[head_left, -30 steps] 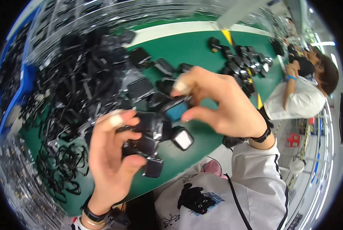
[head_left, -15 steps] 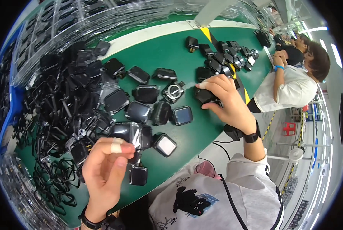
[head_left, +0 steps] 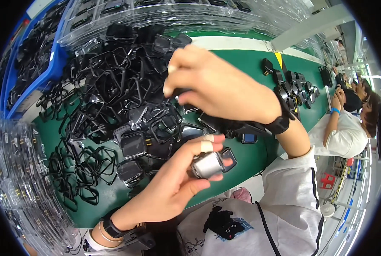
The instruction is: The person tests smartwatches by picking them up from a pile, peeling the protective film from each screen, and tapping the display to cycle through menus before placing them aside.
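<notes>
Near the table's front edge, my left hand (head_left: pixel 180 177) holds a small silver square watch case (head_left: pixel 208 165) between its fingers and thumb. White tape is wrapped round one finger. My right hand (head_left: pixel 212 87) is raised over the pile, its fingers curled together. Something dark shows under them, but its kind is hidden. Below and to the left of the right hand lies a heap of thin black square frames (head_left: pixel 107 79). Dark square watch cases (head_left: pixel 133 145) lie at the heap's near side, and another watch case with a dark screen (head_left: pixel 229 158) is just beyond my left hand.
A blue bin (head_left: pixel 56 70) stands at the left, filled with dark parts. Stacks of clear plastic trays (head_left: pixel 22 170) line the left and back edges. At the right of the green table (head_left: pixel 252 59), dark watch cases (head_left: pixel 295 87) sit in a group. A co-worker (head_left: pixel 346 134) sits farther right.
My right hand has swung left from the table's right side to over the heap. My left hand has moved right and now has a silver watch case in it. The whole view has shifted.
</notes>
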Action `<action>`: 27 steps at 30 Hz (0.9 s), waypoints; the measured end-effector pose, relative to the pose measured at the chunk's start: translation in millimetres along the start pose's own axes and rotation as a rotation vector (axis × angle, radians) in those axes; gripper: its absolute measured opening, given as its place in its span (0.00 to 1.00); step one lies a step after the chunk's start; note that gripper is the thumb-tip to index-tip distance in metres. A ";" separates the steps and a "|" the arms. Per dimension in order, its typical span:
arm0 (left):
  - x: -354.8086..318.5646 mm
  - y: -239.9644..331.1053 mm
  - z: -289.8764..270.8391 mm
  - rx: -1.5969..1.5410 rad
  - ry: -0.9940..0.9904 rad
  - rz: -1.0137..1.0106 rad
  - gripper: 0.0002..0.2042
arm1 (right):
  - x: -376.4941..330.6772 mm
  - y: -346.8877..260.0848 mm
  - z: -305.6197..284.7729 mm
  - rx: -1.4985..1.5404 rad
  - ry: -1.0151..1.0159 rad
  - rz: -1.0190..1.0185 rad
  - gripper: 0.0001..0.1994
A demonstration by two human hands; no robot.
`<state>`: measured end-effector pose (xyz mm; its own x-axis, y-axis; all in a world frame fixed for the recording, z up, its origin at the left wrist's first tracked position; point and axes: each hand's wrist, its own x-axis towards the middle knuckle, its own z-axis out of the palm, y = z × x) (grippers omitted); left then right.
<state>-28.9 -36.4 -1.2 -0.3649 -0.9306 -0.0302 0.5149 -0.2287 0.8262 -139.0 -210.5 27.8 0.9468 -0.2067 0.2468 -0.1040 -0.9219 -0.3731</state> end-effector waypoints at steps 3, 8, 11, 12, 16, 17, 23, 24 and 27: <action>-4.1 3.2 1.3 -0.036 -0.002 0.004 0.22 | 7.2 -10.3 11.1 0.064 -0.137 -0.010 0.11; -3.8 7.3 -3.6 0.125 0.082 0.221 0.18 | 5.3 0.1 15.5 0.110 -0.098 -0.103 0.09; 0.5 0.2 -10.2 0.112 0.439 0.650 0.20 | 0.6 -1.6 2.0 0.163 -0.074 -0.053 0.12; 1.9 3.1 -13.0 0.116 0.542 0.653 0.20 | -2.2 -3.4 -4.3 0.165 -0.024 -0.055 0.11; 2.2 9.5 -22.8 0.092 0.610 0.576 0.25 | -6.8 -24.8 -26.6 0.278 0.008 0.048 0.10; 1.7 7.8 -24.7 0.058 0.550 0.527 0.28 | -7.0 -28.5 -21.0 0.272 0.071 0.016 0.10; 1.1 5.9 -18.9 -0.021 0.545 0.427 0.34 | -3.2 -42.3 -11.1 0.300 0.150 0.037 0.11; 2.3 8.2 -19.3 -0.026 0.563 0.445 0.35 | -0.8 -42.8 -13.5 0.211 0.201 0.035 0.11; 2.5 6.8 -20.0 -0.037 0.505 0.501 0.35 | -1.2 -45.7 -14.6 0.181 0.249 0.057 0.10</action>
<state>-10.8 -46.1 -6.9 0.3219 -0.9431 0.0834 0.5560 0.2596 0.7896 -139.8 -172.9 57.7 0.8351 -0.3506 0.4239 -0.0777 -0.8381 -0.5400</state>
